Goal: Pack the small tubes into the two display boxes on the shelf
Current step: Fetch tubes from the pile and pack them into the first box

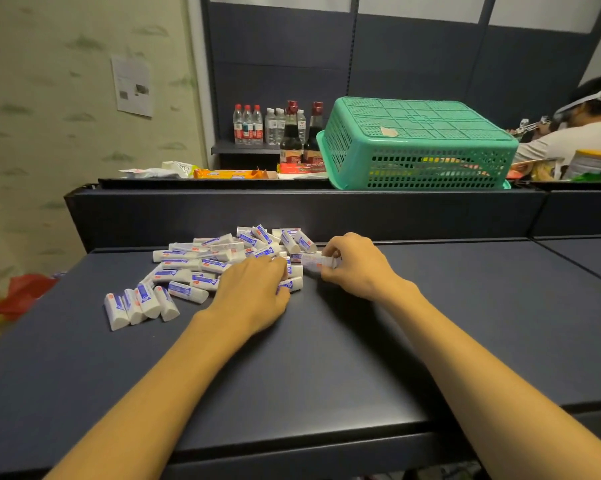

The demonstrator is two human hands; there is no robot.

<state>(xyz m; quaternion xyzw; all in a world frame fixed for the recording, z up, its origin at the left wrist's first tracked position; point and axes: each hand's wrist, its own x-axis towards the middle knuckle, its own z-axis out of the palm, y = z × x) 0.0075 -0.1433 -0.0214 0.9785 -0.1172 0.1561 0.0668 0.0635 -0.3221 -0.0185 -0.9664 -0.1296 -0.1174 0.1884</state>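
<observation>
Both hands are down on the dark shelf [361, 358], right at the pile of small tubes [219, 261]. That heap of white tubes with blue labels sprawls across the shelf's far middle, pushed up near the raised back edge and trailing off toward the left. Four tubes [139, 306] sit side by side at the near left end of the spread, just apart from the rest.

The left hand [254, 296] lies palm down on the right flank of the pile, its fingers [275, 268] bent over the tubes beneath them; whether they actually grasp one, I cannot tell, since the back of the hand covers them. The right hand [354, 265] is just beside it at the pile's right end, fingers curled and pinching a single tube [314, 262], which looks blurred and sits sideways between thumb and fingertips, just above the shelf.

Behind the back edge, on the upper ledge, a green plastic basket [417, 140] rests upside down toward the right. Left of it lie some orange and red packets [233, 173] and a crumpled white wrapper [153, 172]. Further back, water bottles [247, 124] and two dark sauce bottles [301, 136] stand in a cluster. A sheet of paper [132, 86] hangs on the left wall, and another person [569, 136] is partly visible at the far right.
</observation>
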